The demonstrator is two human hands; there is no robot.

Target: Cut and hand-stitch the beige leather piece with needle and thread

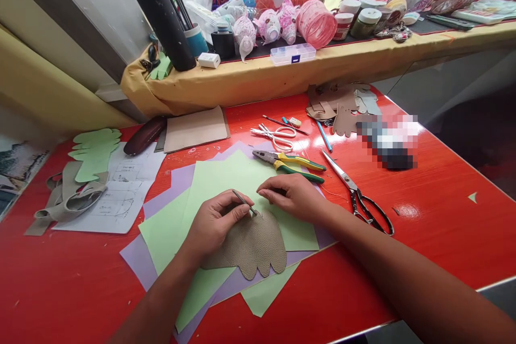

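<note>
Red bench [435, 236] beneath a crowded windowsill [226, 81]. Leather piece [258, 244] at centre, on green and purple paper [221, 180]. Left hand [213, 220], at its ten o'clock, pinches a slim metal tool [242, 199]; right hand [296, 196], at one o'clock, fingers curled, grip indeterminable. Beyond: pliers [278, 160] at one o'clock, black-handled scissors [342, 173] at two.

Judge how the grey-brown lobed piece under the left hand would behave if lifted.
The lobed piece looks like grained leather, so it would probably bend and droop rather than stay stiff. It is likely light, given its thin edge. Its pebbled surface should make it less slippery than smooth material.
</note>
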